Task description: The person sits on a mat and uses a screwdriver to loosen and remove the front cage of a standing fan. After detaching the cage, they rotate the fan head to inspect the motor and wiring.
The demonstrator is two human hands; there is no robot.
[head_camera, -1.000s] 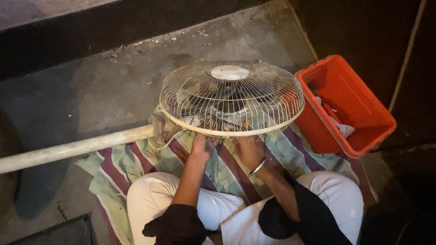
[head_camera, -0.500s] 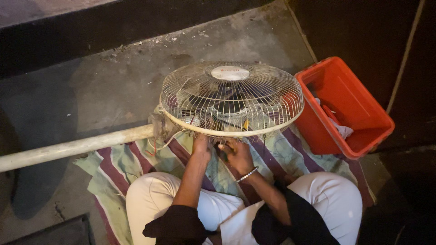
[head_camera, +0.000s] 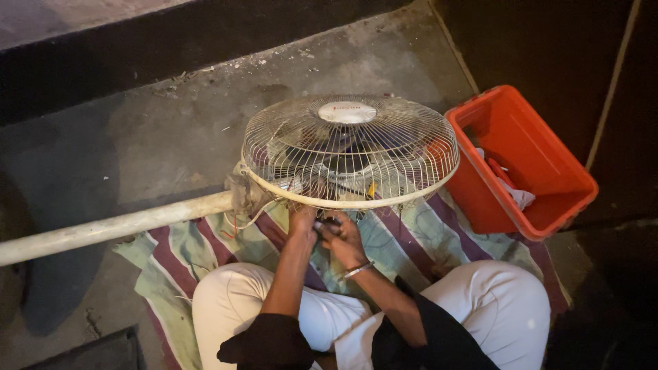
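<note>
**Hands closing together under fan rim**

Hands meeting now just below near edge of fan cage (head_camera: pixel 349 151); a sec ago, spread apart along rim, each gripping its own spot. Meaning, as a guess: rim work done for now, attention shifting to something small at the bottom.

Going big to small:
- Lying on its back on striped cloth (head_camera: pixel 205 253), cage facing up, pale pole (head_camera: pixel 116 226) running off to the left, same place as before. Not shifting.
- Sitting just to the right, touching cloth edge: red bin (head_camera: pixel 528 164) w/ rags inside.
- Left hand (head_camera: pixel 302 223) reaching up, fingers curled against underside of rim.
- Right hand (head_camera: pixel 340 238), w/ bangle on wrist, moving in from the right, fingers bunching round a small dark part (head_camera: pixel 329 223). Can't tell what; too small, too dim.
- Dangling near pole joint: thin wires (head_camera: pixel 236 223).
</note>
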